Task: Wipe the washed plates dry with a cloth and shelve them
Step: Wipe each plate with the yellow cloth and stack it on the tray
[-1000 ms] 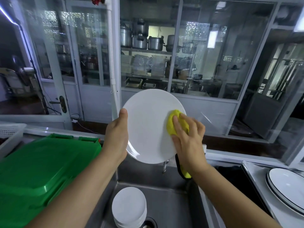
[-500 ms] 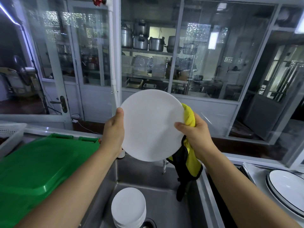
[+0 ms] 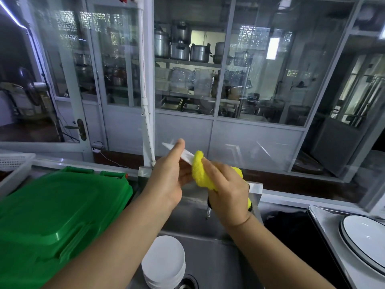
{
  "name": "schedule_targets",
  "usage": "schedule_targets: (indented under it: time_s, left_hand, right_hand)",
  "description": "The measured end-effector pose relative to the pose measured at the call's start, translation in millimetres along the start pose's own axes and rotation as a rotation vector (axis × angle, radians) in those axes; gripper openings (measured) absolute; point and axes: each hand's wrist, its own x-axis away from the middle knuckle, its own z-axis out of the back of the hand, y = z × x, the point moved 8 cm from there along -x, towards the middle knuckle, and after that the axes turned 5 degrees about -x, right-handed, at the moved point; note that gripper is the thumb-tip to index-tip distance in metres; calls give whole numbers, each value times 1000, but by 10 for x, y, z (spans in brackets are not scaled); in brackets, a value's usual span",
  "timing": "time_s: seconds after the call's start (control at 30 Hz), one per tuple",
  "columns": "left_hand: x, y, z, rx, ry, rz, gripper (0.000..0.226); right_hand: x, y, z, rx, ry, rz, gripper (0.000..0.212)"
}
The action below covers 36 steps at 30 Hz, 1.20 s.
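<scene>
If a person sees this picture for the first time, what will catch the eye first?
First the bright yellow fluffy cloth at centre, held by the right hand against a thin white plate seen edge-on in the left hand. Next, the big green plastic lid at left, and the stack of white round plates in the steel sink below.

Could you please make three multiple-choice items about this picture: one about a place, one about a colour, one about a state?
1. Where is the stack of white plates?
A. in the sink
B. on the green lid
C. on a shelf

2. What colour is the cloth?
A. blue
B. yellow
C. red

3. How is the held plate seen?
A. nearly edge-on
B. flat, face to camera
C. lying in the sink

Answers:
1 A, the stack stands in the sink basin.
2 B, the cloth in the right hand is yellow.
3 A, only its thin rim shows by the left hand.
</scene>
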Motion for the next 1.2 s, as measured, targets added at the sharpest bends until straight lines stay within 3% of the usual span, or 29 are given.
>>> schedule_targets:
  time_s: [0.17, 0.37, 0.6, 0.73, 0.83, 0.9, 1.03, 1.2]
  left_hand:
    - [-11, -46, 130, 12, 158, -6, 16]
    - [3, -73, 198, 60, 187, -10, 15]
    - [-8, 121, 368, 38, 231, -185, 32]
    - [47, 165, 381, -5, 227, -240, 20]
    - [61, 157, 400, -21, 229, -249, 18]
    - [82, 135, 359, -39, 204, -264, 19]
    - [123, 114, 242, -86, 175, -302, 19]
    - [124, 129, 260, -121, 176, -321, 18]
  right_hand:
    - [79, -215, 2, 39, 8, 202, 24]
    - [172, -140, -107, -29, -151, 226, 29]
    - [276, 275, -85, -111, -292, 23, 72]
    - [187, 329, -34, -93, -312, 16, 62]
    - [-46, 497, 101, -30, -191, -166, 52]
    - [-205, 542, 116, 10, -182, -252, 57]
    - [-332, 251, -100, 111, -307, -171, 76]
    - [-216, -94, -182, 59, -302, -22, 48]
